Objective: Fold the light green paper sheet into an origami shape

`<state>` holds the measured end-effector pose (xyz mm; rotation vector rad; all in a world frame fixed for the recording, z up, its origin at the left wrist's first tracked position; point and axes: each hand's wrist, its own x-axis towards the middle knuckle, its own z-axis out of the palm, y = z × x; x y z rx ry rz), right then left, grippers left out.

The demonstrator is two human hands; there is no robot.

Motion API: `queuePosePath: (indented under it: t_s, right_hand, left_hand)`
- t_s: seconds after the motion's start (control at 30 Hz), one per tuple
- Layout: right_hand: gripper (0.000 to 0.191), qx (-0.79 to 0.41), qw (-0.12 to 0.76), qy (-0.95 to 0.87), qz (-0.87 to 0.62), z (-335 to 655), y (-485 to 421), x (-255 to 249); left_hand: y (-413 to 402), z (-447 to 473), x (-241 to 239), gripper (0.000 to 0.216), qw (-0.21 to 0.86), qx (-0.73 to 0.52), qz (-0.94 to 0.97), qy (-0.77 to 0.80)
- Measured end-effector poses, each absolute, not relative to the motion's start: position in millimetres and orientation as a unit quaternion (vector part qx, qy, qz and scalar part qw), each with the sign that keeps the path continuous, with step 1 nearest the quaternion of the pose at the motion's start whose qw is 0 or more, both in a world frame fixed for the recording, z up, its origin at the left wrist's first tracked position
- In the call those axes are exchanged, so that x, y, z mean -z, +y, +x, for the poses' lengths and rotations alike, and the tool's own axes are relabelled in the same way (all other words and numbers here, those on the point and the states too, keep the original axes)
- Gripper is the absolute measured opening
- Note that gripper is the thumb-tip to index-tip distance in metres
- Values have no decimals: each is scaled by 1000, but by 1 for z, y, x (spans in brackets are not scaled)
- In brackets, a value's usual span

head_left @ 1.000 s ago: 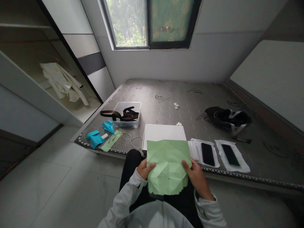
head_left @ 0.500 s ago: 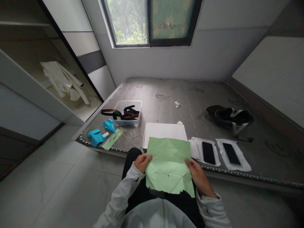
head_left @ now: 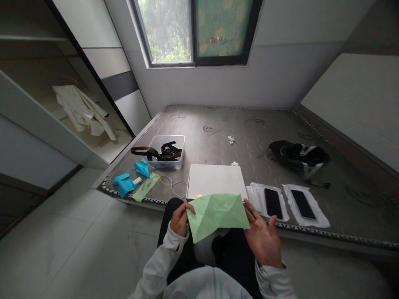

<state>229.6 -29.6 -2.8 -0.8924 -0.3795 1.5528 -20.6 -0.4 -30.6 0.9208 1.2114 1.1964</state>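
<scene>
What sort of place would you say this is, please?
It is probably a bedroom: what looks like a grey mattress lies below the window, and a cream garment hangs in an open wardrobe.

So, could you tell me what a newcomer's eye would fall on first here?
Probably the creased green paper, pinched low in the centre by the left hand, the right hand open at its edge. Next, the white box just beyond and the bright blue pieces on the mattress, front left.
</scene>
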Motion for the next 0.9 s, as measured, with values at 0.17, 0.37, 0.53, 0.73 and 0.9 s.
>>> queuePosePath:
  t_s: [0.17, 0.37, 0.53, 0.73, 0.9]
  right_hand:
    - [78, -667, 641, -156, -347, 194, -33, 33]
    - [75, -737, 591, -72, -320, 170, -39, 49]
    - [75, -756, 559, -86, -331, 160, -43, 40]
    - [75, -620, 595, -99, -502, 178, -33, 25]
    - [56, -584, 526, -256, -562, 209, -34, 16]
  left_hand:
    - [-11, -3, 24, 32, 570, -550, 342, 505]
    - [-21, 6, 24, 35, 565, -588, 299, 495]
    - [-28, 13, 29, 35, 561, -572, 322, 504]
    - [-35, 9, 36, 26, 632, -459, 441, 441]
    - [-25, 2, 46, 45, 718, -448, 356, 396]
